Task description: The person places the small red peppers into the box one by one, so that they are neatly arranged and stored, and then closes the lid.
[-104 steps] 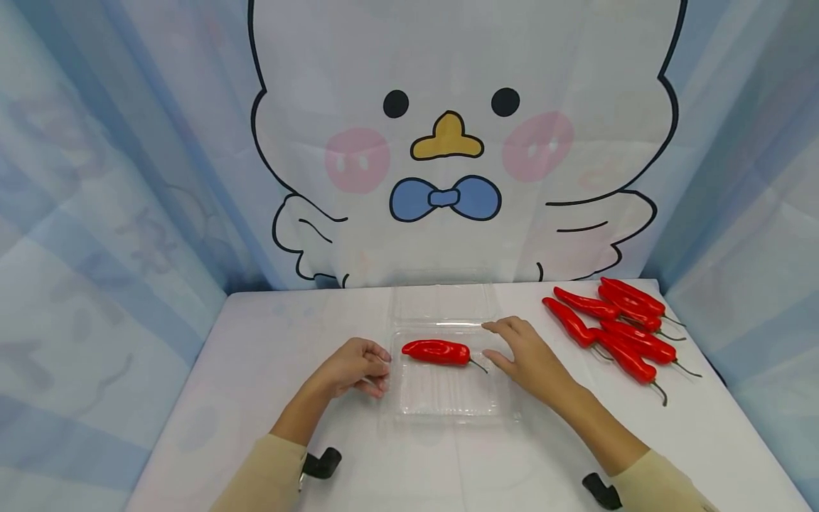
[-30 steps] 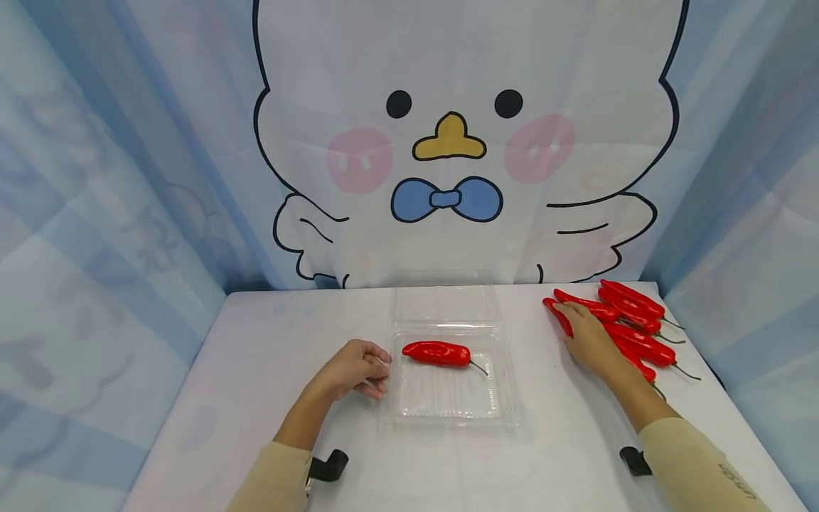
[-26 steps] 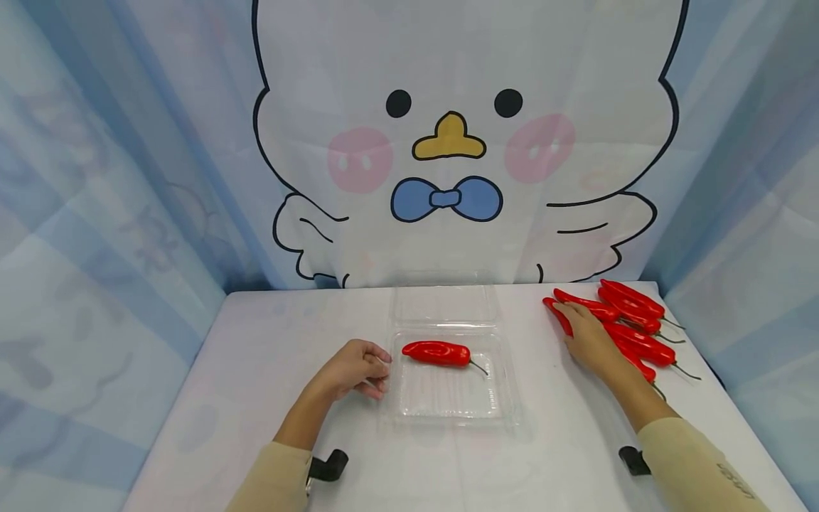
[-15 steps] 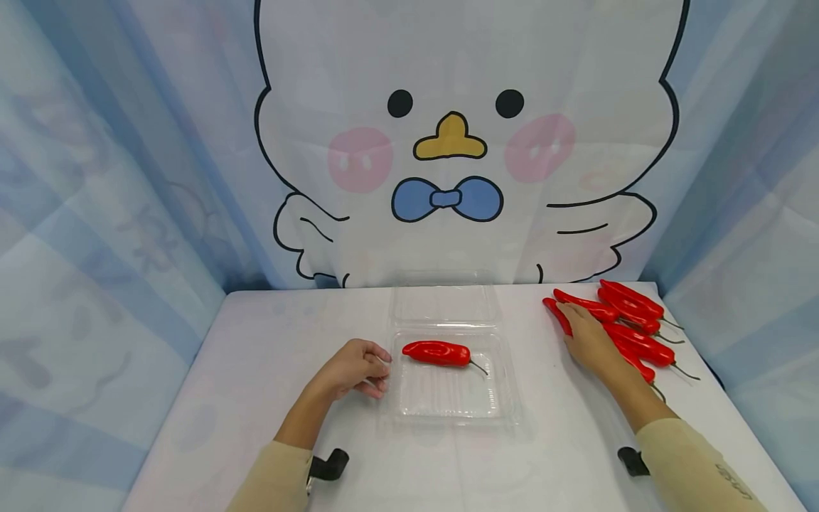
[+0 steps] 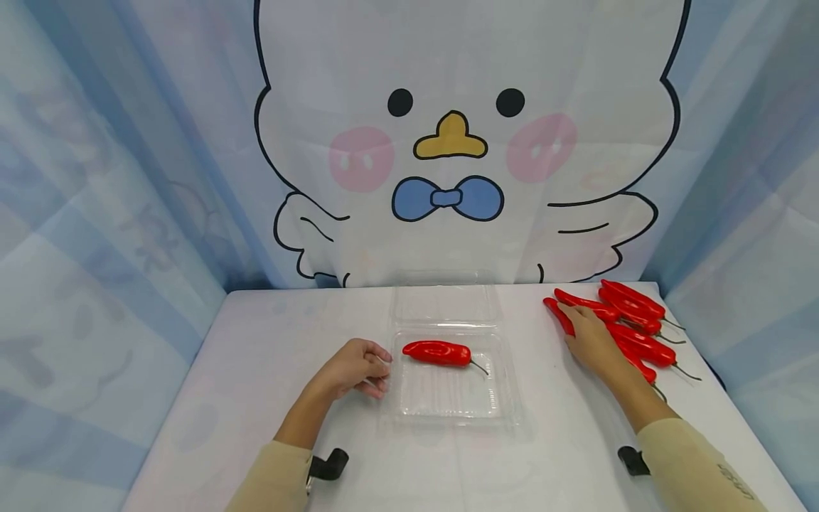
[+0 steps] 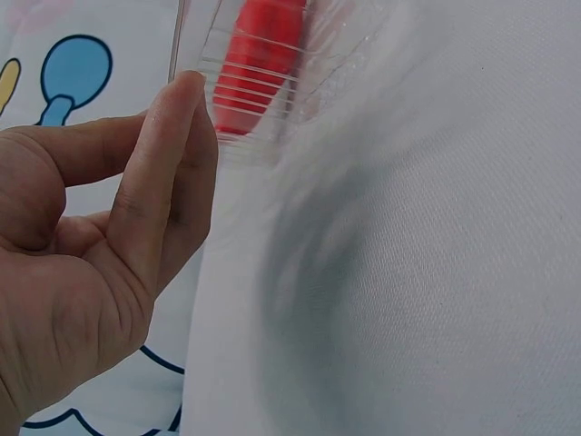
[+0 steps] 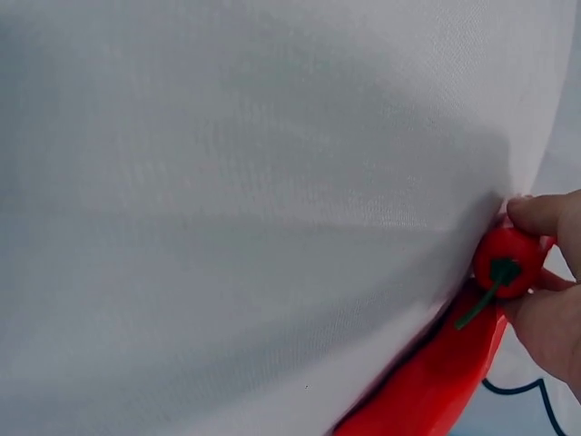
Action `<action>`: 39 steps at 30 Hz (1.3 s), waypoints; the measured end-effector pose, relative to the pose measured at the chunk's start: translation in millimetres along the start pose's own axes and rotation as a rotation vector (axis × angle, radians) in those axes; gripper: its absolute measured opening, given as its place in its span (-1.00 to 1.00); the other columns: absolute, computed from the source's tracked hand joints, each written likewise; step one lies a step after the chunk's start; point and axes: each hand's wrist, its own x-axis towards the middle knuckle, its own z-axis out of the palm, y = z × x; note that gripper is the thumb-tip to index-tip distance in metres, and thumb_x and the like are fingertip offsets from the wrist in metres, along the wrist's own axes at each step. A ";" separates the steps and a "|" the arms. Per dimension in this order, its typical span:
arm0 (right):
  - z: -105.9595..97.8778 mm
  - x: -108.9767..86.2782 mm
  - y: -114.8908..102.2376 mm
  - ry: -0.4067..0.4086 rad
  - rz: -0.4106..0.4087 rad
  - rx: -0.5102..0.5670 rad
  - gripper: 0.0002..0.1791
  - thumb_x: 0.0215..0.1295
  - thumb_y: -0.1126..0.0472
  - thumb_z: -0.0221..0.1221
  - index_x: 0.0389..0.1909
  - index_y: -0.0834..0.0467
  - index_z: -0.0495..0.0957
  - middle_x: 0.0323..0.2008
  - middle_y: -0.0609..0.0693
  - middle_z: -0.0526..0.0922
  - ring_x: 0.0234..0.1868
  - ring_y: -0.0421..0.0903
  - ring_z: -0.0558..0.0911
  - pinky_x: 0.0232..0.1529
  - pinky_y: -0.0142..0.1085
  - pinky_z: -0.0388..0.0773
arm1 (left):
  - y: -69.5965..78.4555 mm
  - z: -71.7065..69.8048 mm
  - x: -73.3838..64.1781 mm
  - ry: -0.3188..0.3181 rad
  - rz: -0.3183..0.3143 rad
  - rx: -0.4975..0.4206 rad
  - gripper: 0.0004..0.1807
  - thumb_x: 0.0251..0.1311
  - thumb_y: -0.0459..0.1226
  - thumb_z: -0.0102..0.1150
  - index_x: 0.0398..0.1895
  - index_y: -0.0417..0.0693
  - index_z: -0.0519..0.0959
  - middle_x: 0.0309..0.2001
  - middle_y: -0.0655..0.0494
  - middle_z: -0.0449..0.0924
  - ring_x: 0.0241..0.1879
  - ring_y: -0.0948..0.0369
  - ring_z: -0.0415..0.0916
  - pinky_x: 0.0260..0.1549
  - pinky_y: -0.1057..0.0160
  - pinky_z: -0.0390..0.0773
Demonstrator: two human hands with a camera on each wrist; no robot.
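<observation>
A clear plastic clamshell box (image 5: pixel 441 402) stands unlatched on the table, its lid (image 5: pixel 444 306) folded back. One red chili pepper (image 5: pixel 436 353) lies across the far part of its base, stem to the right. My left hand (image 5: pixel 354 366) is at the box's left edge; in the left wrist view its fingertips (image 6: pixel 189 84) are right by the clear wall. Over at the right, my right hand (image 5: pixel 591 345) grips another chili pepper (image 7: pixel 505 259) near its green stem, thumb on one side and fingers on the other. Its pointed tip sticks out past the hand.
Several more red chili peppers (image 5: pixel 640 343) lie bunched at the table's back right corner, close around the right hand. A printed curtain (image 5: pixel 448 249) hangs right behind the table (image 5: pixel 288 327), with blue curtains on both sides.
From above the box, my right hand has moved right to the bunched peppers and taken hold of one. Over the last second both hands have stayed nearly still.
</observation>
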 end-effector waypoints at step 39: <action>-13.8 -18.1 -17.2 0.044 -0.077 0.081 -0.13 0.19 0.27 0.47 0.50 0.26 0.30 0.36 0.38 0.44 0.29 0.37 0.44 0.15 0.29 0.61 | -0.8 -2.1 2.1 0.005 -0.034 0.011 -0.75 0.35 -0.45 0.24 0.04 -0.36 0.55 -0.30 -0.20 0.70 -0.52 0.17 0.66 -0.46 0.21 0.79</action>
